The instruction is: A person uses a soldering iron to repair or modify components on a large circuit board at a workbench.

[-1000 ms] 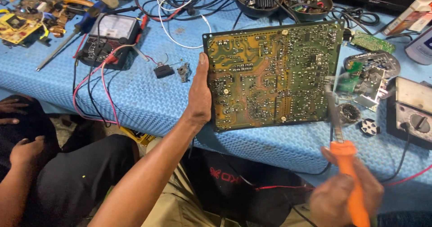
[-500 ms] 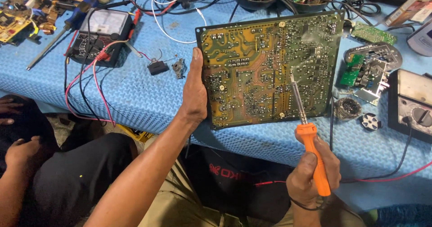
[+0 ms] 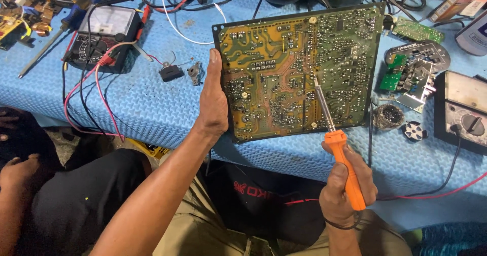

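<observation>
A large circuit board point(image 3: 284, 78) lies solder side up on the blue mat point(image 3: 142, 109). My left hand point(image 3: 213, 101) grips the board's left edge, thumb up along it. My right hand point(image 3: 347, 187) holds an orange-handled soldering iron point(image 3: 345, 165) like a pen. Its metal tip rests on the board near the middle point(image 3: 315, 79). A faint wisp of smoke shows above the tip.
An analog multimeter point(image 3: 104, 30) with red and black leads sits at the left. A second meter point(image 3: 464, 111) lies at the right edge, beside a small green board point(image 3: 413, 71) and a solder-wick tin point(image 3: 389, 115). Another person's hands point(image 3: 15, 165) rest at the far left.
My right hand has brought the soldering iron up from the table's front edge, and its tip now touches the board's middle. The left hand stays on the board's edge.
</observation>
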